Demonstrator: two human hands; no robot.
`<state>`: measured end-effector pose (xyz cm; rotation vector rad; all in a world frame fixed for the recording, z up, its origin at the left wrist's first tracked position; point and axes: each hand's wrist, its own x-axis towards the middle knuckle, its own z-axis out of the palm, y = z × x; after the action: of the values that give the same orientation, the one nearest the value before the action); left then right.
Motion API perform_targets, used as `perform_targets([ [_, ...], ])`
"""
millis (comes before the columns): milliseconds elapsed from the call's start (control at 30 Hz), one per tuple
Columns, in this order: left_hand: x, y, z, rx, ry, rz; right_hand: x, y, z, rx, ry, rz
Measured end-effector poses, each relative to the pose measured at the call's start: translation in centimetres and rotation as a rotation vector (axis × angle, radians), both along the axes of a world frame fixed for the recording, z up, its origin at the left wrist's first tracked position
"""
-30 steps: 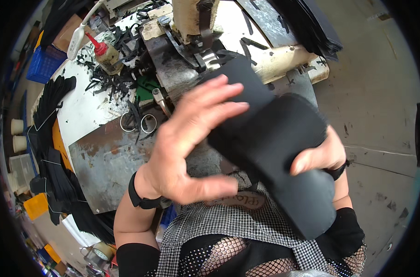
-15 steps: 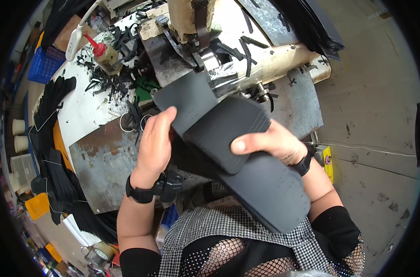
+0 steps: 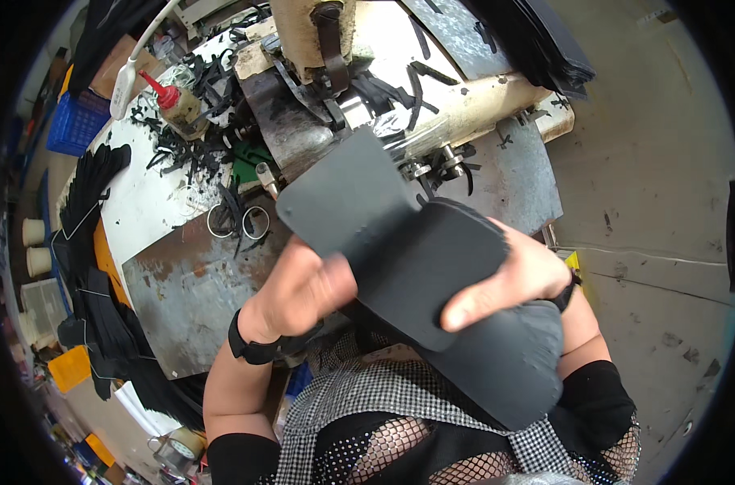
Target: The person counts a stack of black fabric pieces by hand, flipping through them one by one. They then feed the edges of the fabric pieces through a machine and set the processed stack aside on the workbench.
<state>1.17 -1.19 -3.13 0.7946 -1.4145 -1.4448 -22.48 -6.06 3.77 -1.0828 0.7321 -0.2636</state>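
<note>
Above my lap I hold a stack of flat black pieces with rounded corners, thin and leather-like. My right hand (image 3: 517, 279) is closed round its right side, thumb lying on the upper stack (image 3: 432, 259). Below it a longer black piece (image 3: 505, 364) slants toward my apron. Another flat black piece (image 3: 343, 194) sticks out to the upper left. My left hand (image 3: 294, 295) grips the lower edge of that piece; its fingers are partly hidden underneath and its thumb is smeared by motion. The machine (image 3: 311, 40) stands just beyond the pieces.
Black offcut strips (image 3: 197, 121) litter the white tabletop around a red-tipped bottle (image 3: 177, 105). A metal plate (image 3: 181, 283) covers the near table. Bundled black strips (image 3: 109, 299) hang at the left edge. More black sheets (image 3: 537, 44) lie stacked at the far right.
The stack has shifted right and toward me with my right hand. My left hand has moved right and nearer, its thumb now lower on the pieces. More of the upper-left piece shows.
</note>
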Motion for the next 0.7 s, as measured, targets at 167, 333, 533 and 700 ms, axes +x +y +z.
perform_targets([
  [167, 2.7, 2.5, -7.7, -0.157, -0.455, 0.491, 2.0, -0.4, -3.4, 0.154, -0.005, -0.066],
  [333, 2.3, 0.2, -5.5, 0.348, -0.093, 0.544, 3.0, -1.1, -2.9, 0.238, -0.141, -0.187],
  [533, 0.4, -2.2, -0.2, 0.250, -0.074, 0.204, 0.0, -1.2, 0.5, 0.094, 0.089, -0.659],
  [700, -0.6, -2.4, 1.9, -0.419, -0.249, 0.337, -1.7, -0.6, 1.7, -0.029, 0.050, -0.297],
])
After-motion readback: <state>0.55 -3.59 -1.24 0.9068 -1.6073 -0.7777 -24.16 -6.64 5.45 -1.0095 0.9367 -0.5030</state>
